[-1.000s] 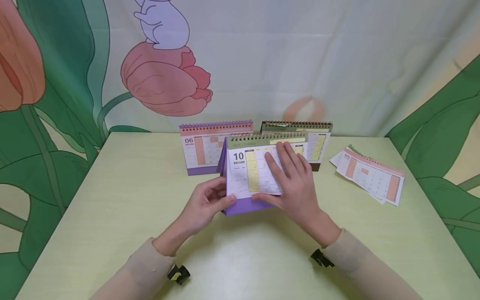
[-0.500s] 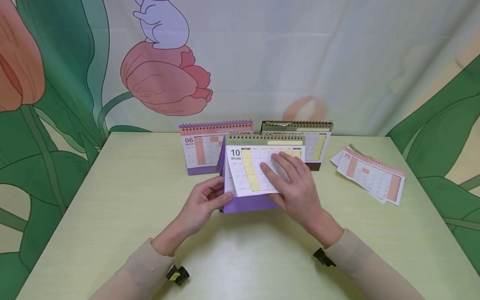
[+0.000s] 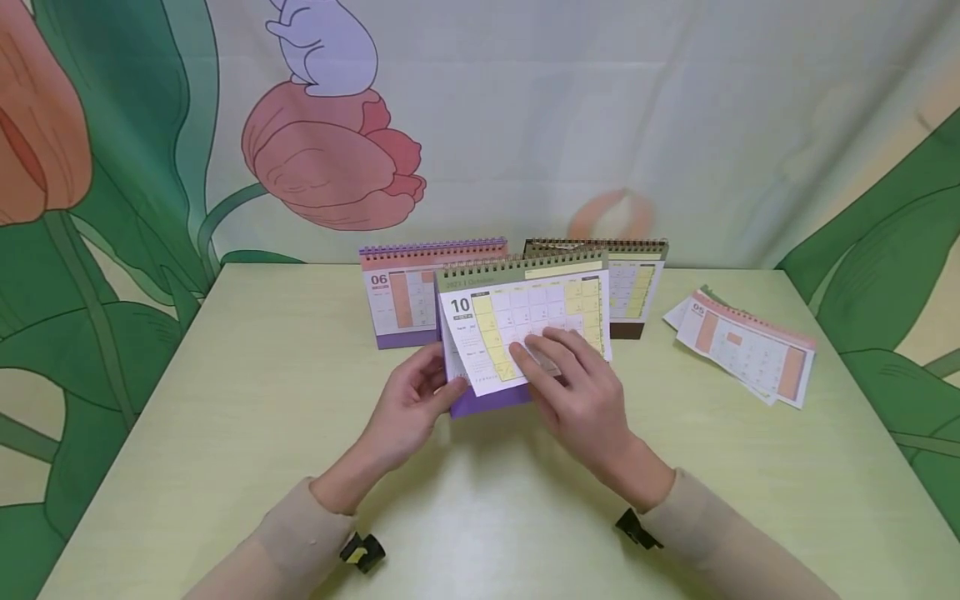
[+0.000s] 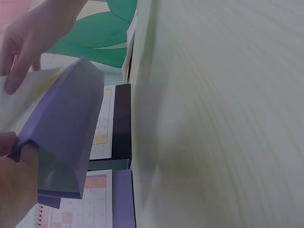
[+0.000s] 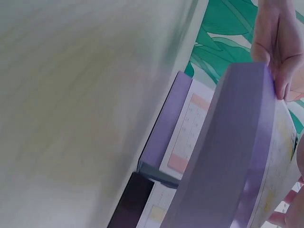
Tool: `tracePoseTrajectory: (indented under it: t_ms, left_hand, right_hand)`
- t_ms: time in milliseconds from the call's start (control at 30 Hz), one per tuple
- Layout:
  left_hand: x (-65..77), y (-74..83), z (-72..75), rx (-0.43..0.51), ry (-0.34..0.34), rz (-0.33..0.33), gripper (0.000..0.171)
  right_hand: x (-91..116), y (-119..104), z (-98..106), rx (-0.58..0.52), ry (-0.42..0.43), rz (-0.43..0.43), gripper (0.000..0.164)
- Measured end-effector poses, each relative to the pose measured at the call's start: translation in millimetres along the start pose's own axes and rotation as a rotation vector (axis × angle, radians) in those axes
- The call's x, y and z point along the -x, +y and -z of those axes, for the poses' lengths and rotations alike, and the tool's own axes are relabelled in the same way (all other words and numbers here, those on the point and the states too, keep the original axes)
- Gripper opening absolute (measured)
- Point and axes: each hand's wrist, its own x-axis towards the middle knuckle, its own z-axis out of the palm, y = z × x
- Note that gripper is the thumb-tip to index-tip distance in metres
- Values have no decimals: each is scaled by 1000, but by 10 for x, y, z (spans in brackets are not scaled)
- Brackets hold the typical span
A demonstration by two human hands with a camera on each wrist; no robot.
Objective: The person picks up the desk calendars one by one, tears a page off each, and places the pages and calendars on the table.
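Observation:
A purple-based desk calendar [image 3: 491,403] is held up off the table, tilted, in the middle of the head view. My left hand [image 3: 408,400] grips its left edge, thumb in front. At the front, my right hand [image 3: 585,396] holds the lower part of the October page [image 3: 510,312], with its fingers over the paper and the thumb hidden behind. This page stands away from the sheets under it, its lower left corner lifted. In the right wrist view the purple base [image 5: 223,137] of the calendar hides part of the right hand's grip.
Behind stand a purple-based calendar [image 3: 397,304] showing 06 and a dark-based calendar [image 3: 637,292]. Loose calendar sheets [image 3: 750,350], the top one marked 05, lie at the right of the table [image 3: 247,400]. A printed curtain [image 3: 480,125] hangs behind.
The right hand has slid down the October page and its thumb has gone behind the paper. The page has come away from the sheets beneath. The calendar has tilted and risen slightly.

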Motion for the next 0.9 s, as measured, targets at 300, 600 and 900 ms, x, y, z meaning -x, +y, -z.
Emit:
tracePoseTrajectory:
  t_ms: [300, 600, 900]
  left_hand:
    - [-8, 13, -34, -70, 54, -29, 43]
    - [-30, 16, -13, -126, 72, -3, 40]
    - [-51, 42, 73, -131, 91, 39, 40]
  right_hand:
    - [28, -83, -20, -28, -25, -79, 28]
    - [32, -115, -62, -179, -20, -171, 33]
    - [16, -109, -82, -299, 11, -272, 33]
